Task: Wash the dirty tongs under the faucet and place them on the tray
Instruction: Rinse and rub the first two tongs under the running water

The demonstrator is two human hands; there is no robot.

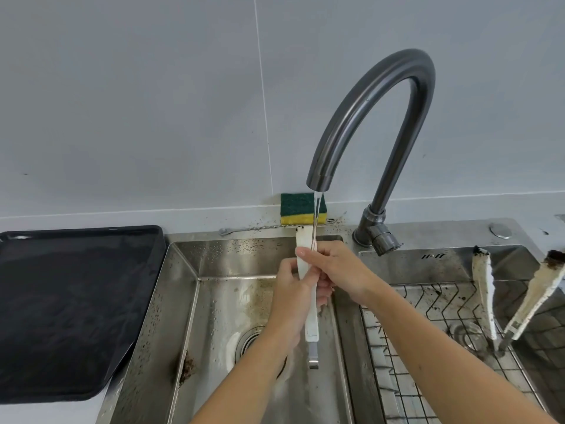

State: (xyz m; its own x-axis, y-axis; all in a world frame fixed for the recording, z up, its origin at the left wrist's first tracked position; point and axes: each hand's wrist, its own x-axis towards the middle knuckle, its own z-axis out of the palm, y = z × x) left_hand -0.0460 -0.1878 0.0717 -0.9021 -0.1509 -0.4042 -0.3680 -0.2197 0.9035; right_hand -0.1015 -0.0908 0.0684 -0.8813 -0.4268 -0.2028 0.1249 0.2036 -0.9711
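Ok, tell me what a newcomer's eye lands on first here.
First, the white tongs in the middle, gripped by the left hand and right hand under a thin stream from the tall curved faucet. Next, the grimy tongs splayed open, hinge down, in the right basin, and the black tray lying on the counter at the left.

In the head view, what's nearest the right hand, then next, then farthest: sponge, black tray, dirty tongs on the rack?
1. Sponge, just behind the right hand.
2. Dirty tongs, right, on the rack.
3. Black tray, far left.
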